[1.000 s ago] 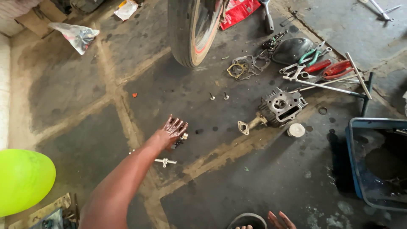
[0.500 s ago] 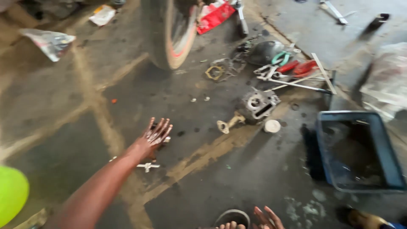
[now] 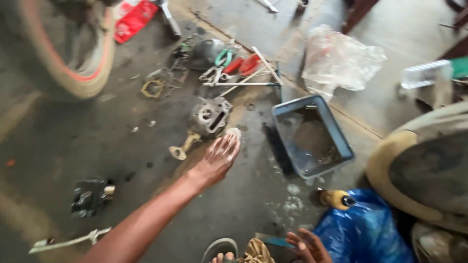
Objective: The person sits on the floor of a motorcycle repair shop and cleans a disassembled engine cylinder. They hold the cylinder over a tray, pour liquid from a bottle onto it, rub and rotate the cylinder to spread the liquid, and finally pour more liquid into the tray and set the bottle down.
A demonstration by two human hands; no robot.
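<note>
My left hand (image 3: 215, 159) stretches out flat over the stained concrete floor, fingers straight and together, holding nothing. Its fingertips touch or nearly touch a small white cap (image 3: 234, 131). Just beyond stands a grey engine cylinder (image 3: 210, 116), with a tan rod-shaped part (image 3: 181, 148) lying at its left. My right hand (image 3: 306, 245) shows at the bottom edge with fingers apart, beside a tan rag (image 3: 256, 252) and a crumpled blue plastic bag (image 3: 363, 229). Nothing is in its grasp.
A blue plastic tub (image 3: 283, 111) sits right of the cylinder. Pliers with red and green handles (image 3: 238, 63) and metal rods lie behind it. A wheel (image 3: 78, 58) stands at back left, a clear plastic bag (image 3: 341, 61) at back right. A yellow-handled screwdriver (image 3: 334, 198) rests near the blue bag.
My left hand has left the spot by the small floor parts and moved right, reaching the white cap beside the cylinder. The view has swung right and closer.
</note>
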